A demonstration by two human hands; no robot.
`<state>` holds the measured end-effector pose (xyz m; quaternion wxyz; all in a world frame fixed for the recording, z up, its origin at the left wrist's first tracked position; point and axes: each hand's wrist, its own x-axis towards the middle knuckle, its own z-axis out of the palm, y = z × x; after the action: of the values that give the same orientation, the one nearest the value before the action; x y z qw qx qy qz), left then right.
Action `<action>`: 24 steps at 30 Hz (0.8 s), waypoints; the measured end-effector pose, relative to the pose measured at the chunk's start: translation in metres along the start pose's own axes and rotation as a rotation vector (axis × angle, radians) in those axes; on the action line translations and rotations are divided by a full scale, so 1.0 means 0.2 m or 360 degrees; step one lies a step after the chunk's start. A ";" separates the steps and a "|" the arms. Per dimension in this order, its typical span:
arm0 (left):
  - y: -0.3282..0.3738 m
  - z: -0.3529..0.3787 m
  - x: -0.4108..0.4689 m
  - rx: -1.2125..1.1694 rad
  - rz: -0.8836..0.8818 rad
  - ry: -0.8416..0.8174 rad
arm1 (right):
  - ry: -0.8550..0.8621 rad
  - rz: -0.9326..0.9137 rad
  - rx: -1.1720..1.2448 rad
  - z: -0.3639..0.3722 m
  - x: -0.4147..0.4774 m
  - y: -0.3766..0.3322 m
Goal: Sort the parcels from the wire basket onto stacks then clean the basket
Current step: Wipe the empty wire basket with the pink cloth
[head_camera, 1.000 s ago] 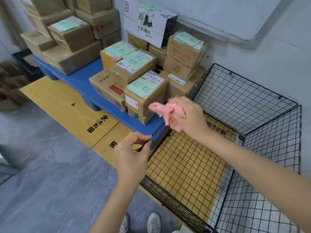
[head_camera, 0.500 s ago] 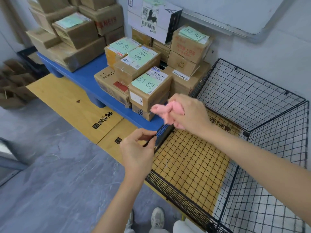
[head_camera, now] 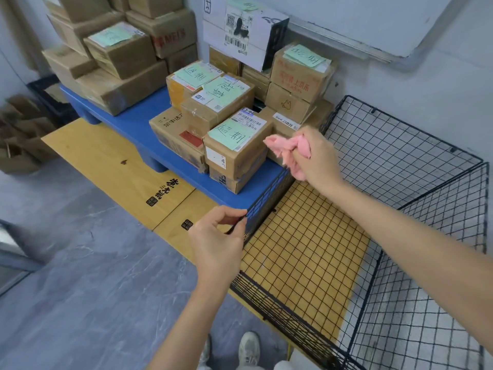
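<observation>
- The black wire basket (head_camera: 400, 145) lies open-topped at my 4 o'clock. Only the yellow board (head_camera: 112, 166) and pale floor under it show through its mesh bottom.
- Brown cardboard parcels (head_camera: 234, 145), many with green handwritten slips, stand stacked on a blue pallet (head_camera: 138, 121) at 11 o'clock, just beside the basket.
- My left hand (head_camera: 217, 241) pinches the top wire of the basket's left wall, at 6 o'clock.
- My right hand (head_camera: 317, 158) grips a crumpled pink cloth (head_camera: 282, 145) at that wall's far end.
</observation>
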<state>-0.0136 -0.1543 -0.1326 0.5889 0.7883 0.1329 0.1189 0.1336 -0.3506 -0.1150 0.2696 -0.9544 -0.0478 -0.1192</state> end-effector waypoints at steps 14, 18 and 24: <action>0.07 -0.04 0.05 0.0208 0.0145 -0.0225 | 0.0307 0.0102 0.0749 -0.30 -0.08 -0.16; 0.18 -0.03 0.15 0.0209 0.0244 -0.0256 | 0.0428 0.0096 0.0264 -0.29 -0.01 0.01; 0.22 0.20 0.33 0.0423 0.0426 -0.0577 | -0.0012 0.0047 0.0152 -0.09 0.01 0.08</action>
<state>0.0649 -0.1789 -0.0991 0.4734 0.8777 -0.0658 0.0340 0.1335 -0.3733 -0.1079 0.3165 -0.9414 -0.0405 -0.1092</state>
